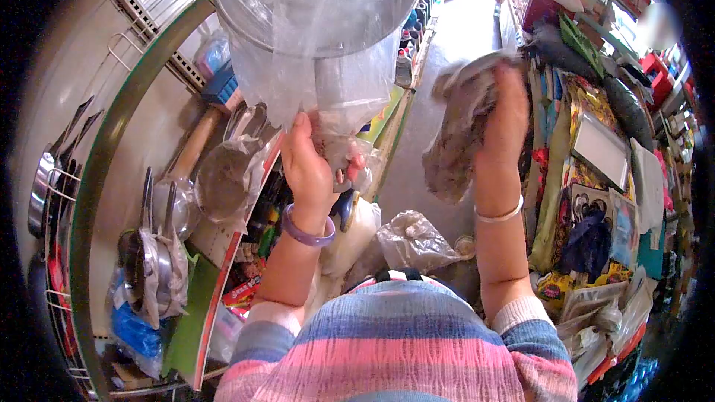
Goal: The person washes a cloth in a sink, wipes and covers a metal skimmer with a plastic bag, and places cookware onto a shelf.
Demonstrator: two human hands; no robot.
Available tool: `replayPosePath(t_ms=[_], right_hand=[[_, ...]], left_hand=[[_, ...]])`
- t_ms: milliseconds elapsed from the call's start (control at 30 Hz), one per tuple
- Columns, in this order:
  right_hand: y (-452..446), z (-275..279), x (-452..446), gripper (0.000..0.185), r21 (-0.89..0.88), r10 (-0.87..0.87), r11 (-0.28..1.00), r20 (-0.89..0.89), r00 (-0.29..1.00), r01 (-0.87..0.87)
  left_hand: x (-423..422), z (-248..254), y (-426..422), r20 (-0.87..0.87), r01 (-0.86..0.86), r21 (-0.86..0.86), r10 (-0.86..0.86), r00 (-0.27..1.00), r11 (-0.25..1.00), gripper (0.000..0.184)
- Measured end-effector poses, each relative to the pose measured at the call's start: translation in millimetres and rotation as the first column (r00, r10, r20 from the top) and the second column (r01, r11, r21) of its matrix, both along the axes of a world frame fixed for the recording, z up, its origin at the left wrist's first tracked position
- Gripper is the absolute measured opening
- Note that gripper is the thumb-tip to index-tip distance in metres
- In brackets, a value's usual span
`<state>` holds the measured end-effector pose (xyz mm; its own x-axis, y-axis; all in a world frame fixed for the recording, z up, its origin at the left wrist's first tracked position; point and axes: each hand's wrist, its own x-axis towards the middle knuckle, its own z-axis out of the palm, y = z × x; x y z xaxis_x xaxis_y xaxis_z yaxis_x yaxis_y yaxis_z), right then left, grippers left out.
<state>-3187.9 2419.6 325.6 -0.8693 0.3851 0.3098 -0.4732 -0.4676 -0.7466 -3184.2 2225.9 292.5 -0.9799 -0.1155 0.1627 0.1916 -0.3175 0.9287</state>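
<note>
A large round metal pan (320,0), partly covered by a clear plastic bag (354,100), fills the top middle. My left hand (309,160) is closed on the lower part of the bag, below the pan's rim; a pinkish tied bit of plastic lies beside its fingers. To the right, my right hand (508,115) grips a dark, crumpled grey-brown cloth (462,123), which is blurred and hangs over the aisle floor.
At the left, a shelf (123,112) with a curved green edge bears wrapped pans (223,179). A crumpled plastic bag (413,242) lies low in the middle. Along the right are stacked packaged goods and a white-framed tray (602,149).
</note>
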Motion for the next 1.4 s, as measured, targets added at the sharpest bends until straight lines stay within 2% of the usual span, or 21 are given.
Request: replayPosePath(t_ms=[33,100,167,267,367,433,567,700,767,833,867,900,933,1000,1067,1167,1200,1300,1333,1367,1400], right_hand=[[-11.7,15.6,9.6,0.023,-0.125,-0.053,0.991,-0.110,0.993,0.039],[-31.9,14.9,0.8,0.028,0.391,-0.129,0.877,-0.370,0.920,0.280],[-50.1,6.2,-11.2,0.043,0.673,0.022,0.474,-0.654,0.756,0.568],[-73.2,-24.5,4.0,0.046,0.702,0.191,0.515,-0.654,0.732,0.493],[-61.3,-45.2,2.7,0.038,0.703,0.257,0.525,-0.669,0.698,0.480],[-54.6,-47.5,9.6,0.028,0.720,0.257,0.520,-0.645,0.720,0.459],[-35.3,-54.2,17.9,0.013,0.806,0.439,0.465,-0.570,0.695,0.367],[-0.9,-63.9,10.2,0.014,0.899,0.631,0.425,-0.211,0.747,-0.106],[4.6,-71.0,5.7,0.026,0.480,0.315,0.846,-0.095,0.944,-0.234],[-6.9,-25.8,20.9,0.032,-0.155,0.349,0.921,-0.075,0.934,-0.356],[-9.6,-21.7,21.7,0.031,-0.231,0.370,0.889,-0.142,0.918,-0.394],[-13.4,-43.3,6.2,0.033,0.389,0.192,0.912,-0.117,0.974,-0.133],[-17.3,-64.9,-9.2,0.035,0.779,-0.082,0.567,-0.269,0.960,0.267],[-51.9,-41.8,-0.7,0.034,0.660,0.169,0.746,-0.316,0.934,0.088],[-58.5,-48.9,6.5,0.032,0.602,0.114,0.759,-0.498,0.860,0.247],[-41.8,-58.6,10.5,0.034,0.704,0.244,0.647,-0.557,0.794,0.294],[-32.1,-52.2,14.7,0.034,0.783,0.290,0.577,-0.462,0.838,0.232],[-6.0,-58.3,7.2,0.030,0.894,0.329,0.443,-0.094,0.940,-0.066],[-3.8,-66.9,4.2,0.029,0.644,0.361,0.688,0.094,0.928,-0.334],[-1.3,-75.7,1.5,0.029,0.262,0.449,0.821,0.252,0.857,-0.507],[9.0,-80.4,-2.1,0.029,0.099,0.485,0.842,0.291,0.825,-0.530]], left_hand=[[0.4,-1.4,-3.4,-0.005,0.089,0.024,-0.088,0.996,0.996,0.048],[0.7,-3.5,-9.4,-0.021,0.272,0.068,-0.271,0.962,0.960,0.047],[-16.3,-28.6,-3.4,-0.258,0.123,-0.008,-0.121,0.959,0.992,0.042],[-3.3,8.0,15.9,-0.033,-0.011,0.388,0.025,0.999,0.922,0.038],[-2.9,-5.5,22.3,-0.010,-0.051,0.416,0.061,0.998,0.908,0.034],[-2.8,-10.3,7.6,-0.187,0.230,0.463,-0.159,0.969,0.856,0.033],[-12.5,-4.0,7.5,0.010,0.047,0.161,-0.049,0.999,0.986,0.046],[-7.0,15.1,4.8,0.041,0.119,0.158,-0.126,0.991,0.980,0.053],[-7.9,15.1,3.2,0.018,0.149,0.131,-0.153,0.988,0.980,0.052],[-3.2,14.7,9.0,0.026,0.170,0.150,-0.175,0.984,0.974,0.050],[-1.5,13.1,12.2,0.033,0.162,0.121,-0.167,0.985,0.979,0.049],[-0.3,11.1,15.0,0.040,0.155,0.091,-0.160,0.986,0.984,0.047],[0.2,10.3,17.7,0.045,0.149,0.059,-0.152,0.987,0.987,0.046],[-1.5,11.8,22.1,-0.043,0.053,0.088,-0.049,0.998,0.995,0.043],[-2.0,25.2,33.1,-0.124,-0.066,0.230,0.097,0.988,0.971,0.040],[-5.4,19.0,11.1,-0.218,-0.028,-0.045,0.017,0.976,0.999,0.040],[-11.9,11.7,13.3,-0.318,-0.232,-0.232,0.152,0.936,0.944,0.041],[-5.2,14.4,10.2,-0.048,-0.046,-0.096,0.041,0.998,0.994,0.043],[-5.6,17.0,12.1,0.053,0.045,0.113,-0.051,0.997,0.993,0.045],[-6.2,16.3,11.3,0.055,0.034,0.091,-0.039,0.998,0.995,0.044],[-7.5,15.2,10.5,0.053,0.022,0.067,-0.026,0.998,0.997,0.044]])
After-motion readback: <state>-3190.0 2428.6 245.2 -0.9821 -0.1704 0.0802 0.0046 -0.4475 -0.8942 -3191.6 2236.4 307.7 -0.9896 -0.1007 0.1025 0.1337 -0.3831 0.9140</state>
